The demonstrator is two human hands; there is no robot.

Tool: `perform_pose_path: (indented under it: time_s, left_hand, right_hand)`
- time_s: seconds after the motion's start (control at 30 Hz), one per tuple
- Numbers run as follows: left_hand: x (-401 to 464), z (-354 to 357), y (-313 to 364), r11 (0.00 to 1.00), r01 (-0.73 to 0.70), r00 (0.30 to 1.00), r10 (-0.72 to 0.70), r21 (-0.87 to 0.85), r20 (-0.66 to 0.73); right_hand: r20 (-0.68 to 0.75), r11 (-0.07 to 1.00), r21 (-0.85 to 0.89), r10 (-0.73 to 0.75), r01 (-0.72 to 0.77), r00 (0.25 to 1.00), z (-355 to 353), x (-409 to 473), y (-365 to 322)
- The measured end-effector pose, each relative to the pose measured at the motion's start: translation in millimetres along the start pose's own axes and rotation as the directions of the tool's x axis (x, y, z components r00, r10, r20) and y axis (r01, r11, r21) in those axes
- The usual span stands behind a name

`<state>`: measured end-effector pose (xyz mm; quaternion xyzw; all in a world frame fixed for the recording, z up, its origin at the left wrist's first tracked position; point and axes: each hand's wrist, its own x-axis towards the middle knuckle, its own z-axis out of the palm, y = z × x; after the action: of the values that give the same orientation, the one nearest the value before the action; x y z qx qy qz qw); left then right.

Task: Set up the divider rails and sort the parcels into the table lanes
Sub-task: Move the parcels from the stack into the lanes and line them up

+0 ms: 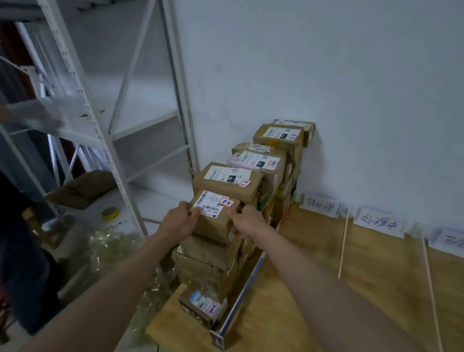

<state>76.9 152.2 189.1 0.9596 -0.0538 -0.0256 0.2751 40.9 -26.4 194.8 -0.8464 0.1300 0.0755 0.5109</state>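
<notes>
Your left hand (177,221) and right hand (245,220) clamp a small brown parcel (213,216) from either side, fingers (191,210) curled closed on its edges, a white shipping label and a red-bordered sticker facing up. The parcel sits on top of the near end of a tall row of stacked parcels (256,172) that runs along the left edge of the wooden tabletop (300,280) back to the wall, held in by a long white-and-blue tray (243,294). To the right, two thin divider rails (342,244) (430,300) lie on the bare wood, well apart, splitting it into lanes. Three handwritten lane signs (320,206) stand against the wall at the far end of the lanes. A white metal shelving rack (98,124) stands to the left of the tabletop.
</notes>
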Motion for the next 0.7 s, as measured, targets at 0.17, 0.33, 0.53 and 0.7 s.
perform_pose_path:
  time_s: [0.17, 0.33, 0.53, 0.7]
  left_hand:
    - [-2.2, 1.1, -7.8, 0.984, -0.042, 0.999, 0.038, -0.173, -0.023]
    - [-11.1, -7.9, -10.6, 0.968, -0.13, 0.991, 0.128, -0.216, -0.024]
    - [-26.9, -9.4, 4.0, 0.92, -0.268, 0.962, 0.274, -0.286, -0.019]
    - [-47.4, 14.3, 42.9, 0.87, -0.38, 0.905, 0.42, -0.315, 0.069]
  right_hand:
    - [-0.049, 0.989, 0.135, 0.073, -0.066, 0.996, 10.0, -11.7, -3.9]
    - [-0.078, 0.961, 0.263, 0.105, -0.081, 0.991, 2.2, -44.3, -8.7]
    - [-0.003, 0.961, 0.233, 0.153, -0.148, 0.988, -25.1, -88.5, 1.6]
    - [-0.054, 0.96, 0.179, 0.23, -0.217, 0.972, -54.6, -137.7, 30.5]
